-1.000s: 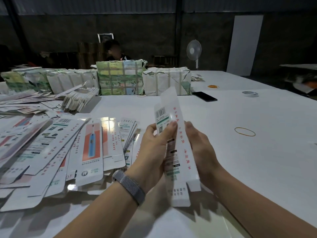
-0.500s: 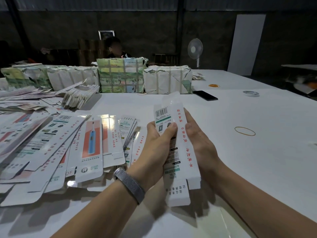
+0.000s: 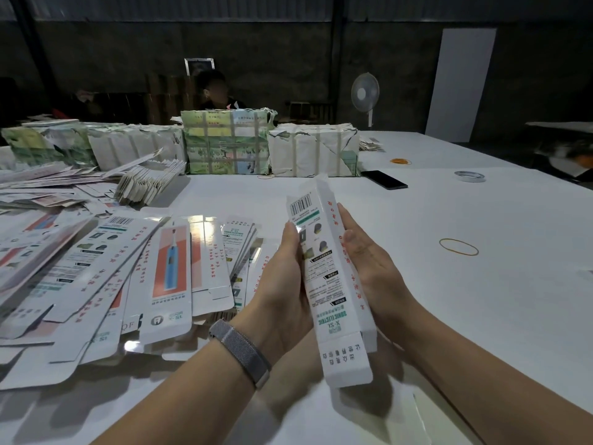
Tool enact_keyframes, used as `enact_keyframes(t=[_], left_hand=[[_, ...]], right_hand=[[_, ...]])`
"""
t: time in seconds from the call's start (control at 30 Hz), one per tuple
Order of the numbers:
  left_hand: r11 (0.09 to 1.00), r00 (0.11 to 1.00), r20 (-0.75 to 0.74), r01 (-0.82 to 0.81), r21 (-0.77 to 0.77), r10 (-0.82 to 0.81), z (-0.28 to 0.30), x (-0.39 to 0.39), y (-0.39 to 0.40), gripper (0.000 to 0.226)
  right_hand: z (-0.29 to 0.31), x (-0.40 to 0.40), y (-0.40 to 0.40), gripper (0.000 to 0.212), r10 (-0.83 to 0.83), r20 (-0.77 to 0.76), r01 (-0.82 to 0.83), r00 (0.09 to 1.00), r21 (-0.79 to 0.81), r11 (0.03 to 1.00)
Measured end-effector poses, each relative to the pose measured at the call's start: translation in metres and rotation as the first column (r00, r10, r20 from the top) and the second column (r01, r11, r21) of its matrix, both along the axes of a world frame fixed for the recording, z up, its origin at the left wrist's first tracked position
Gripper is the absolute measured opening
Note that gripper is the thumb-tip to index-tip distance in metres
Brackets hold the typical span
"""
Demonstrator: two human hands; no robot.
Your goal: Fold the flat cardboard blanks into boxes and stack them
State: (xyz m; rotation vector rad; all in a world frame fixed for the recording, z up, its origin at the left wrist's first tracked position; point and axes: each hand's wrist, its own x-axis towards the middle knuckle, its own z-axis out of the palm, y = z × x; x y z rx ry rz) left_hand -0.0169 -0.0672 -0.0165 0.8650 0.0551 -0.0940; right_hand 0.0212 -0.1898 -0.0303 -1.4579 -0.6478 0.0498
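1. White cardboard toothbrush box, printed w/ barcode and green text, sits between both hands above the tabletop, squared up into a sleeve; near-end flap hangs open.
2. Left hand cups the box's left wall, fingers curled round it, thumb tip up near the barcode panel.
3. Right hand lies flat along the right wall, fingers straight and together, pressing rather than gripping.
4. Key relation: box's long axis runs away from me, far end tilted up, near end low toward my wrists. Both end flaps lie beyond the fingers, one fore, one aft. Near flap is closest to the right palm heel, so I'd judge the right hand takes that tuck while the left steadies.
5. Flat blanks lie fanned out on the tabletop just left of the left hand, so the left hand is nearer for the next pick.
6. Rubber band lies well apart to the right; phone and wrapped bundles sit farther back.
7. No stack of finished boxes in view that I can tell.
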Motion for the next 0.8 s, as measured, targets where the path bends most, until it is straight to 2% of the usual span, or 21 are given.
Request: enact_keyframes(t=[0.1,0.2,0.5,0.7,0.8], left_hand=[[0.993,0.999,0.013,0.042,-0.11,-0.041,0.0002,-0.0016,0.0002,0.054],[0.98,0.997,0.016,0.082,-0.183,-0.081,-0.0022,-0.0025,0.0009,0.057],[0.981,0.998,-0.022,0.058,-0.182,-0.063,-0.0024,0.0004,0.0036,0.047],[0.995,0.999,-0.02,0.035,-0.093,-0.037,-0.0004,0.0031,0.0071,0.041],[0.998,1.0,0.021,0.002,0.055,-0.003,0.0056,0.0037,0.0094,0.042]], right_hand=[[0.0034,-0.0003,-0.0032,0.037,0.01,-0.004,-0.01,1.0,-0.012,1.0],[0.0028,0.0008,-0.0044,0.037,0.019,-0.019,-0.019,1.0,-0.018,1.0],[-0.0023,0.0054,-0.001,0.041,0.011,-0.011,-0.011,1.0,0.016,1.0],[-0.0053,0.0078,0.0001,0.037,-0.052,0.04,0.05,0.998,0.033,0.998],[-0.0011,0.0092,-0.0013,0.035,-0.092,0.083,0.089,0.992,0.038,0.995]])
